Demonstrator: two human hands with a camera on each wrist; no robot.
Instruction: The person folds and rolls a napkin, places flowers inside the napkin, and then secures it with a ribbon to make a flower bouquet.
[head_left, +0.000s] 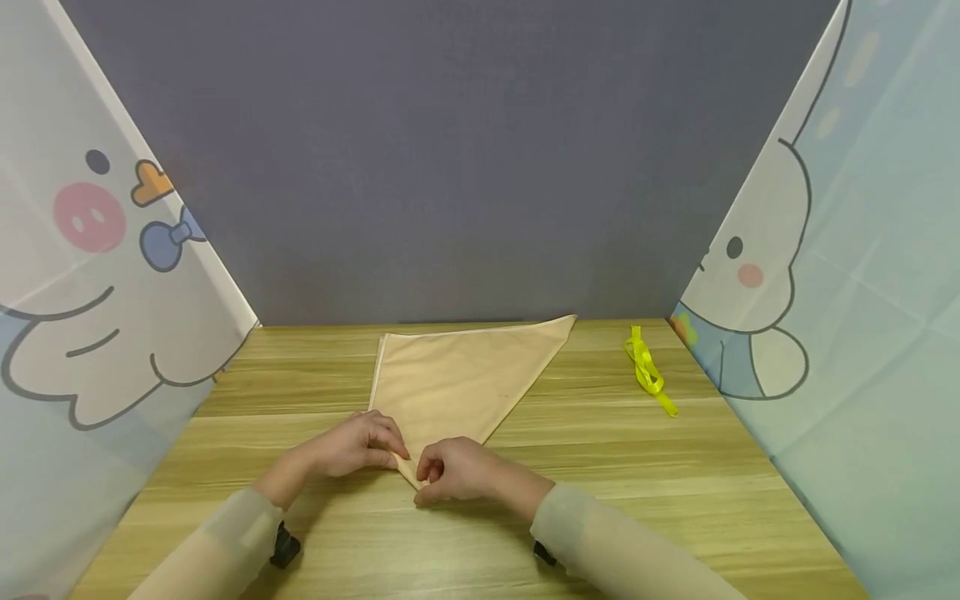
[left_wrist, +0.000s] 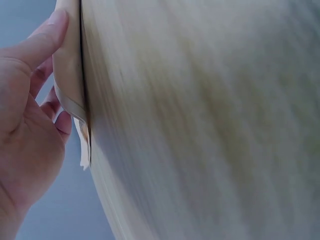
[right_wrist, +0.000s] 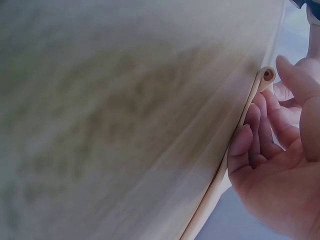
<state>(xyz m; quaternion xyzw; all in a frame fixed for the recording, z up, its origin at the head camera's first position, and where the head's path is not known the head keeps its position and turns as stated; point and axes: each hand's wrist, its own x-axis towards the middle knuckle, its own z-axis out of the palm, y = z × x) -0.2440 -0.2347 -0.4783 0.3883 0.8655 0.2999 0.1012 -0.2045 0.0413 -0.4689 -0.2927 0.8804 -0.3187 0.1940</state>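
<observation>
A beige cloth [head_left: 459, 375], folded into layers, lies flat with one long point toward the back right. Its near corner is turned up into a narrow roll [left_wrist: 69, 65]. My left hand [head_left: 358, 443] pinches the left part of this roll, thumb along it and fingers beneath. At the roll's near right end, my right hand [head_left: 461, 471] grips with thumb and curled fingers. The right wrist view shows the roll's round open end [right_wrist: 269, 75] between thumb and fingers. Both hands are close together at the cloth's front.
A bundled yellow ribbon [head_left: 649, 373] lies on the wood-grain table [head_left: 600, 450] to the right of the cloth. Behind the table stands a grey panel [head_left: 450, 167]. Cartoon-printed side panels [head_left: 112, 333] flank the table.
</observation>
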